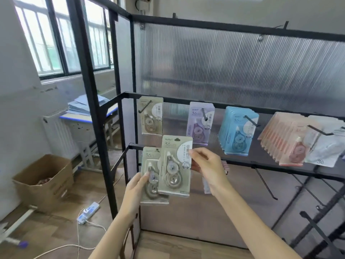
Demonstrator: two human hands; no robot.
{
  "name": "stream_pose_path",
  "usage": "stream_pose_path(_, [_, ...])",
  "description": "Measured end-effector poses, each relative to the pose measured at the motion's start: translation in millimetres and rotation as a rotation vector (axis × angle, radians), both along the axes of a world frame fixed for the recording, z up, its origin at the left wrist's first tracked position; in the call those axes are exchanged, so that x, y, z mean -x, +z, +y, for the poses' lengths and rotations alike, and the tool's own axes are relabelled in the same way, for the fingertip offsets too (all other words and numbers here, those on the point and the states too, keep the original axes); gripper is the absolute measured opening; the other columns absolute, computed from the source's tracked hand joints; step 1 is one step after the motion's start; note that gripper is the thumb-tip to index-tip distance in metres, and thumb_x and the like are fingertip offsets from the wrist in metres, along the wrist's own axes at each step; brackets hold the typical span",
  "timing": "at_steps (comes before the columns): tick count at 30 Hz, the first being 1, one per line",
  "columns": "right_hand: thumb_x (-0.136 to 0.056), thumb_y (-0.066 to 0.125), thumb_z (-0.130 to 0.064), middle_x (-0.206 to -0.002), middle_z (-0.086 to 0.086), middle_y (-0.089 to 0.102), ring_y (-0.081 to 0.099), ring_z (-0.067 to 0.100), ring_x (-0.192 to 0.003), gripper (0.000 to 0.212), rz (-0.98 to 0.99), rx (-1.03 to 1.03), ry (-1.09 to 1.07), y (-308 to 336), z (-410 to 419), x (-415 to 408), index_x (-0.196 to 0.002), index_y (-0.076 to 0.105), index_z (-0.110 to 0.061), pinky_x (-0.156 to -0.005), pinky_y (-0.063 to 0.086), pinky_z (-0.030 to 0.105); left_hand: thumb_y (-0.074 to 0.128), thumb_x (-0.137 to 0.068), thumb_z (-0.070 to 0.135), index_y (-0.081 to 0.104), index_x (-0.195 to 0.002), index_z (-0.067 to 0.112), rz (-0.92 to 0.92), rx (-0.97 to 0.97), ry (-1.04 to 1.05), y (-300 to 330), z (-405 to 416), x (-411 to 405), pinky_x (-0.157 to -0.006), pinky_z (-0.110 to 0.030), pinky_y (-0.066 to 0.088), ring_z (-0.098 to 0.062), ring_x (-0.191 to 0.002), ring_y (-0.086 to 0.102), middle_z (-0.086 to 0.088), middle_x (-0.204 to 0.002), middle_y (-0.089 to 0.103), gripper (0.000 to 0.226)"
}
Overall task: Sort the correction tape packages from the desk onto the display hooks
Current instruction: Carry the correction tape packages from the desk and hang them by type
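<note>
Head view has the right hand (202, 163) pinching a beige package (175, 167) just below the matching beige hook (144, 107), left hand (139, 186) gripping another beige pack (152, 176), so I'd line the hang hole up before sliding

Soft daylight fills the room, coming from the barred window (61, 38) at upper left, whose panes are blown out to near white. The light is even and fairly bright, with only faint shadows under the black rack frame (87, 86). The ribbed translucent panel (233, 68) behind the rack carries a dull grey sheen. Wide-angle distortion bows the rack's bars and stretches things at the edges. The picture is slightly soft overall, and print on the hanging packages (239, 131) is smeared and largely unreadable.
</note>
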State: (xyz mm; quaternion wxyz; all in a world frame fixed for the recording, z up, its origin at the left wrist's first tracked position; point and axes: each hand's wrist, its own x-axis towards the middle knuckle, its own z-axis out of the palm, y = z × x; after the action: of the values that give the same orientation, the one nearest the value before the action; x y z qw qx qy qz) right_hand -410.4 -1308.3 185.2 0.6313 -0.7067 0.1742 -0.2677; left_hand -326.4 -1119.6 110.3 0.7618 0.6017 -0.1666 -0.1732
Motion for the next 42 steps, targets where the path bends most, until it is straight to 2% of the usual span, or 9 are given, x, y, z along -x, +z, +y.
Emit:
stream_pose_path(6, [-0.091, 0.065, -0.022, -0.092, -0.004, 0.073, 0.065, -0.002, -0.083, 0.011, -0.112, 0.115, 0.079, 39, 43, -31, -0.095, 0.071, -0.013, -0.073, 0.047, 0.008, 0.073, -0.075, 0.057, 0.055, -0.095, -0.009, -0.013, 0.028, 0.100, -8, 56, -19, -0.079, -0.039, 0.046, -0.025, -0.085, 0.061, -0.011, -0.092, 0.066, 0.072])
stream_pose_path(10, [-0.091, 0.065, -0.024, -0.092, -0.005, 0.073, 0.066, 0.003, -0.085, 0.010, -0.147, 0.181, 0.084, 60, 67, -65, -0.094, 0.071, -0.016, -0.077, 0.051, 0.013, 0.075, -0.064, 0.067, 0.052, -0.094, -0.009, 0.033, 0.015, 0.135, -11, 84, -31, -0.086, -0.054, 0.047, -0.030, -0.086, 0.057, -0.027, -0.093, 0.061, 0.085])
stream_pose_path(13, [-0.091, 0.064, -0.025, -0.090, -0.001, 0.073, 0.069, 0.014, -0.088, 0.007, -0.145, 0.198, 0.036, 64, 74, -89, -0.087, 0.070, -0.021, -0.084, 0.057, 0.036, 0.071, -0.067, 0.059, 0.051, -0.096, -0.011, 0.045, 0.014, 0.163, -10, 97, -35, -0.095, -0.064, 0.043, -0.032, -0.088, 0.059, -0.038, -0.102, 0.058, 0.078])
stream_pose_path(18, [-0.090, 0.064, -0.026, -0.089, 0.002, 0.072, 0.069, 0.022, -0.087, 0.009, -0.107, 0.224, -0.037, 54, 72, -103, -0.082, 0.067, -0.023, -0.077, 0.058, 0.050, 0.075, -0.063, 0.068, 0.060, -0.095, 0.014, 0.054, 0.020, 0.177, -17, 113, -44, -0.083, -0.047, 0.042, -0.028, -0.086, 0.054, -0.014, -0.095, 0.061, 0.065])
stream_pose_path(24, [-0.088, 0.064, -0.023, -0.081, -0.001, 0.069, 0.064, 0.015, -0.082, 0.008, -0.113, 0.280, -0.145, 52, 67, -98, -0.081, 0.067, -0.018, -0.074, 0.051, 0.029, 0.069, -0.078, 0.048, 0.050, -0.090, -0.008, 0.074, 0.047, 0.181, -8, 119, -45, -0.084, -0.046, 0.044, -0.028, -0.087, 0.057, -0.018, -0.094, 0.063, 0.061])
stream_pose_path(30, [-0.092, 0.061, -0.017, -0.085, 0.008, 0.070, 0.069, 0.017, -0.072, 0.010, -0.010, 0.230, -0.188, 51, 47, -137, -0.088, 0.068, -0.011, -0.064, 0.060, 0.031, 0.069, -0.076, 0.051, 0.049, -0.088, -0.008, 0.059, 0.050, 0.167, 2, 108, -51, -0.081, -0.045, 0.043, -0.027, -0.085, 0.057, -0.022, -0.094, 0.062, 0.064])
stream_pose_path(35, [-0.093, 0.061, -0.016, -0.081, 0.010, 0.069, 0.068, 0.015, -0.063, 0.017, 0.040, 0.255, -0.283, 53, 29, -171, -0.077, 0.064, -0.011, -0.067, 0.061, 0.037, 0.054, -0.097, 0.023, 0.056, -0.100, -0.011, 0.029, 0.027, 0.144, 12, 94, -46, -0.084, -0.046, 0.052, -0.029, -0.087, 0.069, -0.020, -0.098, 0.072, 0.034])
stream_pose_path(38, [-0.093, 0.062, -0.017, -0.082, 0.009, 0.070, 0.068, 0.017, -0.062, 0.017, 0.073, 0.258, -0.291, 54, 20, -183, -0.077, 0.064, -0.011, -0.069, 0.061, 0.040, 0.056, -0.093, 0.027, 0.053, -0.103, -0.015, 0.014, 0.045, 0.133, 20, 88, -42, -0.088, -0.050, 0.051, -0.029, -0.087, 0.068, -0.024, -0.100, 0.070, 0.042])
stream_pose_path(42, [-0.094, 0.060, -0.018, -0.090, 0.015, 0.070, 0.065, 0.016, -0.061, 0.019, 0.074, 0.209, -0.304, 49, 13, -182, -0.078, 0.061, -0.008, -0.056, 0.057, 0.021, 0.069, -0.083, 0.039, 0.050, -0.104, -0.016, 0.000, 0.064, 0.114, 32, 81, -35, -0.090, -0.051, 0.052, -0.037, -0.095, 0.069, -0.025, -0.102, 0.069, 0.062])
